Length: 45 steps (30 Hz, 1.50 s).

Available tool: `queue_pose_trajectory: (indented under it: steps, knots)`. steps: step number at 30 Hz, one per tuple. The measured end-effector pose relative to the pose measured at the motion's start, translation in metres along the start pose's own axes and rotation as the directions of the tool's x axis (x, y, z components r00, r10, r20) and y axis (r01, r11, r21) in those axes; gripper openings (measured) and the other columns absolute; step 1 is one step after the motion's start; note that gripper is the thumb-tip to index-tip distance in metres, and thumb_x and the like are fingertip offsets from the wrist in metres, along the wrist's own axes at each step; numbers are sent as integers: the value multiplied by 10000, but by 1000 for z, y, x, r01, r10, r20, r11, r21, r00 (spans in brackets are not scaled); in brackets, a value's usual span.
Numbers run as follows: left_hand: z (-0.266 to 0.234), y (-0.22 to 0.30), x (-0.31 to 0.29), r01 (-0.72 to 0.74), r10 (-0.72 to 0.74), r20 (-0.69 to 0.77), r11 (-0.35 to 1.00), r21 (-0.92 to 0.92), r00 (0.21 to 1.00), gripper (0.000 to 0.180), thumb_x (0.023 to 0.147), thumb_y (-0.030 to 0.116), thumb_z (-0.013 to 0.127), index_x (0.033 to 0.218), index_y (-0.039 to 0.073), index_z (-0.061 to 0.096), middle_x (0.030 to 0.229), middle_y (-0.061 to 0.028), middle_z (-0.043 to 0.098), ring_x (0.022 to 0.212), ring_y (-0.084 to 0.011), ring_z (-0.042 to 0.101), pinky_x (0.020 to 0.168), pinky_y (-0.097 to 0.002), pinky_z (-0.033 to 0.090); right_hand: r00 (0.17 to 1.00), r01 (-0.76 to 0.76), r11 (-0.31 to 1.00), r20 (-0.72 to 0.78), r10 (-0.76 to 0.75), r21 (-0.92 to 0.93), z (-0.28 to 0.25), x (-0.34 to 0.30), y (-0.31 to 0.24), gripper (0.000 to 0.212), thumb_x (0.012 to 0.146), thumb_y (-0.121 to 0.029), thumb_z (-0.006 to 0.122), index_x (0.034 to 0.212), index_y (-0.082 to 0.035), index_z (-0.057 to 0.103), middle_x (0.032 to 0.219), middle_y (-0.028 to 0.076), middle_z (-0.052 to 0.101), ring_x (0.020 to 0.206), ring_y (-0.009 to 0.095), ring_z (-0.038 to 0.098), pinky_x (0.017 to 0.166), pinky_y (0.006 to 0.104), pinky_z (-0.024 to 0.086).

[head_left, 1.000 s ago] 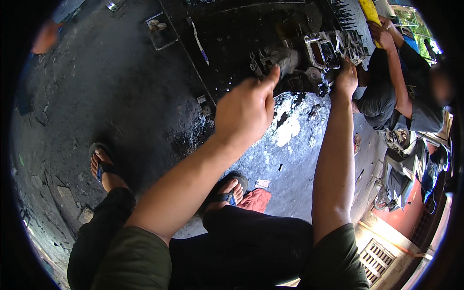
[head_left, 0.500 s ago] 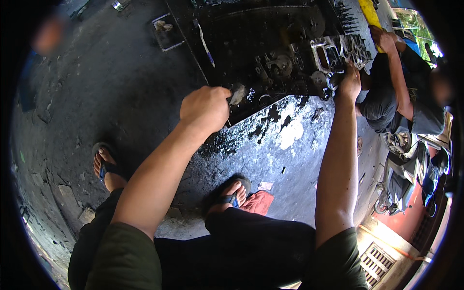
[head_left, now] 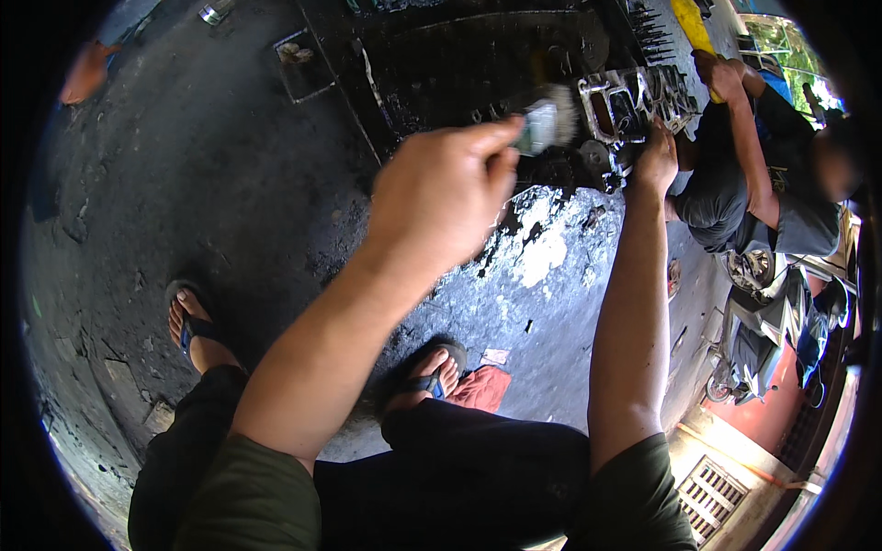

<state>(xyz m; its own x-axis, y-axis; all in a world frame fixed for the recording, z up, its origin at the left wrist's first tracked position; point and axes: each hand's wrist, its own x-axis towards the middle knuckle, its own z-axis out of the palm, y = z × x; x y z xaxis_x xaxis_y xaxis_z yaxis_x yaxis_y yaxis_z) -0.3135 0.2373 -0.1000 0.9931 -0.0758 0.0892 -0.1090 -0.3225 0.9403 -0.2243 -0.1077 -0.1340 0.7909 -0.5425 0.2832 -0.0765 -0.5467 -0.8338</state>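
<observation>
My left hand (head_left: 441, 195) is closed on a paintbrush (head_left: 542, 127) with a metal band and pale bristles, slightly blurred. The bristles point right, close to a silvery metal engine casting (head_left: 599, 108) with large openings. My right hand (head_left: 656, 158) grips the near right side of that casting, its fingertips partly hidden behind it. Below and around lies a black, oily tray (head_left: 441, 41), in which dark round engine parts (head_left: 597, 158) sit just under the casting.
A slim white-handled tool (head_left: 372, 78) lies at the tray's left, near a small square frame (head_left: 308, 96). Another person (head_left: 749, 156) sits at the right, holding something yellow (head_left: 692, 26). A red cloth (head_left: 476, 389) lies by my foot; a motorcycle (head_left: 767, 321) stands at far right.
My left hand has moved right and up from the tray's near left corner, bringing the brush to the casting. My right hand still holds the casting in nearly the same place.
</observation>
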Motion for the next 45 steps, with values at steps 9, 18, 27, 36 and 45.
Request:
queue_pose_trajectory:
  steps: [9, 18, 27, 36, 45]
  knots:
    - [-6, -9, 11, 107, -110, 42, 992, 70, 993, 264, 981, 205, 700, 1216, 102, 765, 1082, -180, 754, 968, -341, 755, 844, -372, 608, 999, 13, 1000, 36, -14, 17, 3, -2, -6, 373, 1027, -166, 537, 1309, 47, 655, 1229, 159, 716, 1097, 223, 676, 992, 327, 515]
    - [3, 4, 6, -63, 78, -80, 984, 169, 994, 292, 954, 183, 740, 1245, 183, 767, 952, -97, 764, 724, -270, 718, 687, -373, 583, 1000, -26, 994, 11, 25, 102, 2, -3, -2, 365, 1023, -171, 560, 1292, 55, 660, 1155, 126, 727, 1028, 186, 675, 933, 301, 527]
    - [11, 0, -12, -179, 181, -53, 983, 49, 982, 358, 909, 82, 771, 1239, 221, 772, 845, -78, 668, 701, -250, 678, 655, -370, 551, 987, 154, 988, 48, -153, -25, 2, 2, 7, 337, 1011, -183, 592, 1256, 32, 679, 1102, 93, 727, 967, 149, 660, 883, 275, 521]
    - [-14, 12, -5, -289, 286, 54, 954, 79, 957, 341, 917, 112, 762, 1237, 230, 779, 841, -57, 674, 694, -224, 653, 649, -351, 537, 996, -82, 972, -10, 86, 219, 5, 1, 7, 332, 1028, -218, 595, 1238, 13, 705, 1055, 95, 753, 946, 167, 682, 879, 298, 535]
    - [-35, 44, 41, -328, 271, 218, 897, 297, 938, 333, 943, 49, 734, 1271, 101, 757, 1036, -127, 761, 897, -202, 721, 848, -313, 546, 989, -18, 990, -146, -2, -139, 11, -7, 8, 383, 968, -358, 600, 1176, -81, 763, 1128, 241, 751, 1115, 380, 708, 1002, 409, 527]
